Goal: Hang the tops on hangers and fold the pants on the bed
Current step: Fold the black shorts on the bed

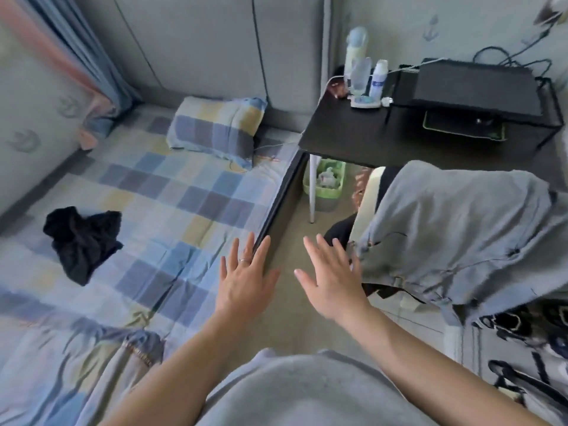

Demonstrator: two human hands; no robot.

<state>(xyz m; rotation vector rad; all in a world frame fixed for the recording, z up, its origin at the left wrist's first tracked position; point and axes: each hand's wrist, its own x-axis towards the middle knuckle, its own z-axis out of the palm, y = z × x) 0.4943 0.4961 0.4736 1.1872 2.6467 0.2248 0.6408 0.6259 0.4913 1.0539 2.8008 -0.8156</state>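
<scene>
Reaching forward over the gap between the bed [184, 195] and the chair [365, 204], both hands are hovering with nothing in them. The left hand [246, 281] is spreading its fingers straight and flat over the right edge of the mattress, though whether it is touching the edge I cannot tell. The right hand [332, 281] is spreading flat too, just left of the grey garment [461, 241] that is hanging over the chair back on the right. A crumpled black garment [83, 241] is lying on the checked sheet at the left, well apart from either hand, and a piece of denim [135, 348] is lying at the near left of the bed. Whether each is a top or pants I cannot tell. No hanger is showing anywhere.

The main risk, as I am judging it, is sitting with the grey garment. It is draping loosely with its edge trailing low, so a one-handed tug could be sending it sliding to the floor or dragging the chair along. Its far side is lying near the dark desk [338, 133], where bottles [358, 63] are standing upright among cables, and a wide swing of cloth could be knocking them over. Sorting wrongly is another hazard, since the crumpled shapes are hiding what they are.
</scene>
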